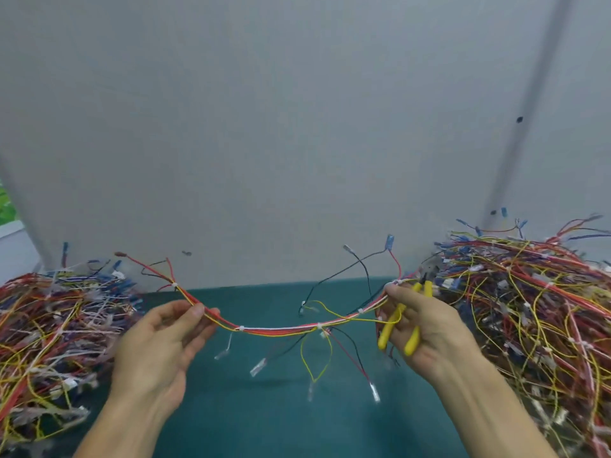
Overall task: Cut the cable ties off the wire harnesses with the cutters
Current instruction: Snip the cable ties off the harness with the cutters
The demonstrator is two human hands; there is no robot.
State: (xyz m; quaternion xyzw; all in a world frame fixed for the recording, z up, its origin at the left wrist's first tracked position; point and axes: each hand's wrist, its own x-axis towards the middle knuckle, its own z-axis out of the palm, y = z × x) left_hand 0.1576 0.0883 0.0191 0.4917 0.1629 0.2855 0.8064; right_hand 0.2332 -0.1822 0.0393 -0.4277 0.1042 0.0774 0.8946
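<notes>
While it hangs in a shallow sag between 2 hands, the harness (281, 330) stretches left to right above the middle of the mat (264, 418), a bundle of red, white and yellow wires. At least 4 white ties (319, 325) band it along its length. Loose branches with clear and blue terminals dangle below it and stick up at both ends.

The left hand (162, 342) pinches the harness between thumb and fingers near its left end, palm turned up. The right hand (429, 328) nips the right end between thumb and forefinger, and its other fingers curl round the cutters (405, 322). The yellow handles lie across the palm, slightly spread. The dark head points to the far side, just beside the last tie, and is too blurred to show how its jaws stand.

A left pile (56, 325) and a larger right pile (529, 309) of tangled harnesses flank the hands on the green mat. A grey wall (264, 127) rises at the far side.
</notes>
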